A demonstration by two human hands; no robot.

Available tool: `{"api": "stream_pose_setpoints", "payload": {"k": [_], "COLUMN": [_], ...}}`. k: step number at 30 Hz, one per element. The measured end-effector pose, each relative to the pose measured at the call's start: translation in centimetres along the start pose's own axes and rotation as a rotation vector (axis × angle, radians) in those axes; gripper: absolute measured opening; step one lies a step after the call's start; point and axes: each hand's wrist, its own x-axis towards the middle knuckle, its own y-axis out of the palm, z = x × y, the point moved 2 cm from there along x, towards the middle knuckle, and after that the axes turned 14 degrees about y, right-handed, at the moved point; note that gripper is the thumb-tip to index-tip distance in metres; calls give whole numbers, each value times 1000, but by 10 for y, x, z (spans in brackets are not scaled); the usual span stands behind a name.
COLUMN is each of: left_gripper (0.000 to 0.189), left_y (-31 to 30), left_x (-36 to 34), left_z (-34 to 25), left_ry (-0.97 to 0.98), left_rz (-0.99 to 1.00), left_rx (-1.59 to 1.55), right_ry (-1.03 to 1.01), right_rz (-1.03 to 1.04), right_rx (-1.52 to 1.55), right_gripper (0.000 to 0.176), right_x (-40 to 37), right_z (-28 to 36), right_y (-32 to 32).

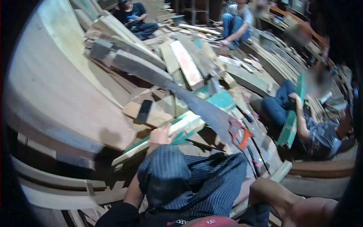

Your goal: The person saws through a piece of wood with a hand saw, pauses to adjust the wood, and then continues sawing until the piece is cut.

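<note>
My left hand (160, 136) is closed around a pale wooden strip (137, 152) with green-painted sides, just beyond my raised knee. The strip's far end overlaps more pale, green-edged wood. At the lower right my right hand (266, 187) is bent close to the camera, and its fingers are hidden. A handsaw (202, 106) with an orange and grey handle lies ahead of my knees, its blade stretching away to the upper left. Beside the left hand, a black phone (144, 111) rests on a short brown board (160, 118). A red-and-black handled tool (256, 166) lies below the saw handle.
Large curved wooden panels (60, 87) fill the left side. Loose planks (187, 64) and offcuts cover the floor ahead. At right a person (321, 130) holds a long green piece (289, 128). Two more people (133, 19) sit at the back among the timber.
</note>
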Motion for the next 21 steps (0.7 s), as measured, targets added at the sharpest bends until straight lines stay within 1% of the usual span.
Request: {"api": "stream_pose_setpoints", "payload": {"k": [2, 3, 4, 6, 8, 12, 13, 17, 20, 21], "left_gripper": [50, 47, 45, 46, 46, 47, 48, 46, 45, 44], "left_y": [-4, -11, -10, -13, -4, -11, -10, -13, -6, -10], "left_x": [0, -2, 1, 0, 3, 0, -2, -1, 0, -1], "left_z": [-2, -7, -4, -8, -1, -7, -7, -9, -2, -5], "left_ry": [19, 14, 58, 9, 3, -47, -22, -42, 26, 21], "left_rz": [21, -16, -22, 48, 54, 99, 52, 83, 15, 8], "left_rx": [-6, 5, 6, -54, -58, -59, -40, -31, -51, -45], "right_ry": [18, 27, 35, 39, 45, 67, 67, 77, 80, 81], "right_rz": [-13, -23, -32, -29, -35, -29, -29, -39, -48, -48], "right_rx": [20, 26, 18, 12, 11, 3, 3, 9, 14, 14], "right_gripper": [28, 28, 28, 27, 27, 27, 27, 28, 28, 28], "right_x": [-4, -7, -9, -10, -12, -11, -11, -13, -15, -15], "right_z": [-5, -8, -9, -11, -11, -12, -13, -13, -13, -14], "right_y": [6, 10, 13, 19, 22, 24, 26, 27, 28, 28]}}
